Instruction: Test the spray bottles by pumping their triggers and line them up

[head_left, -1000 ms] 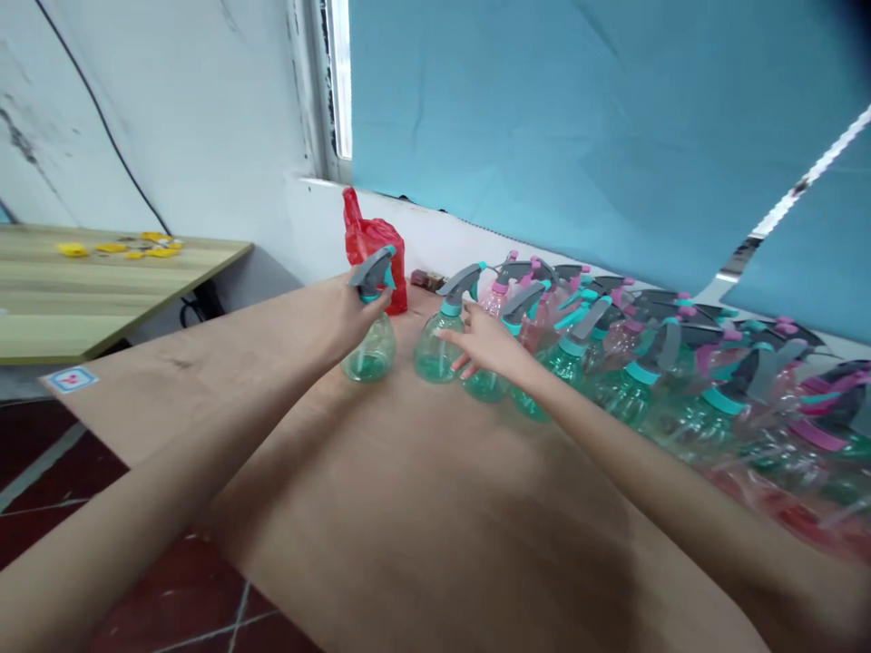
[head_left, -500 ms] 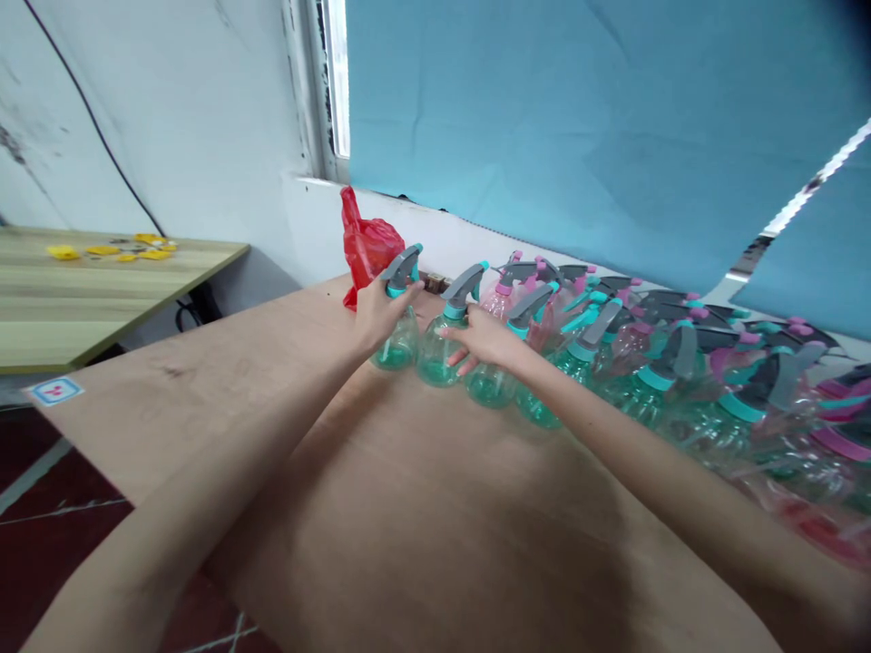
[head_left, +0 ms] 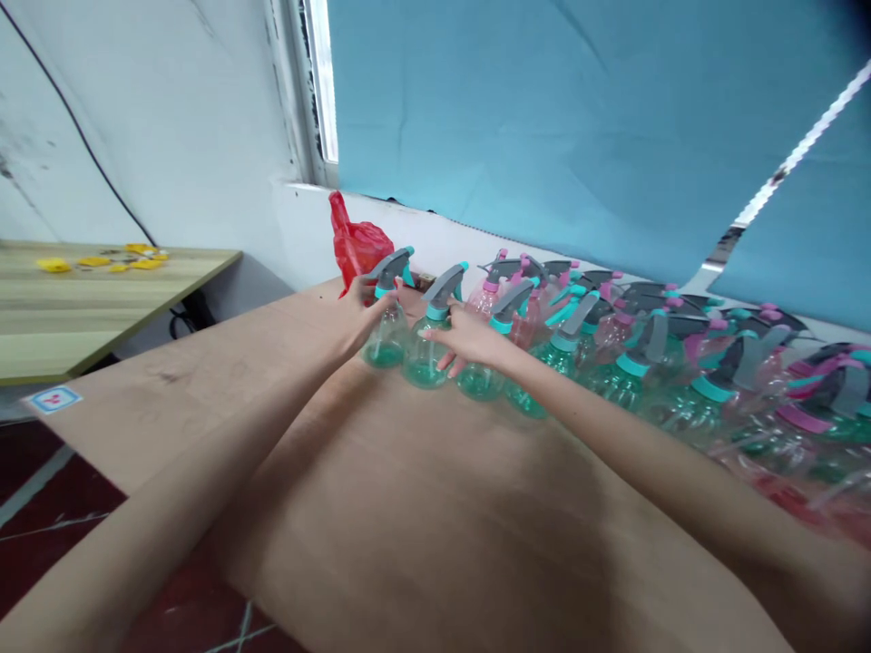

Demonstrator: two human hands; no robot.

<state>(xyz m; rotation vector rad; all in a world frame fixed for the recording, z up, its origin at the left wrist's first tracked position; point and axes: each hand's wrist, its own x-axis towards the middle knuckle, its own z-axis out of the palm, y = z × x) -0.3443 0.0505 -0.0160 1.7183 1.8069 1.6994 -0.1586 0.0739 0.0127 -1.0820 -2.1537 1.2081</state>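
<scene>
A clear spray bottle [head_left: 385, 354] with a green base, turquoise collar and grey trigger head stands at the left end of a row. Around its neck are the thumb and fingers of my left hand [head_left: 352, 317]; the fingertips are partly hidden. Beside it stands a second green spray bottle [head_left: 423, 367] of the same kind. My right hand [head_left: 473, 338] is at its right side with fingers apart, the thumb close to the bottle's shoulder. Behind those fingers a third green spray bottle [head_left: 480, 385] is partly covered.
Several more green and pink spray bottles [head_left: 626, 385] crowd the wooden table [head_left: 422, 508] to the right, along the wall. A red plastic bag [head_left: 360, 245] lies behind the leftmost bottle. Further left, yellow pieces [head_left: 54, 265] lie on another table [head_left: 136, 299].
The camera view has shifted slightly. My left hand has slid a little left against its bottle. My right hand and the bottles look almost unmoved.
</scene>
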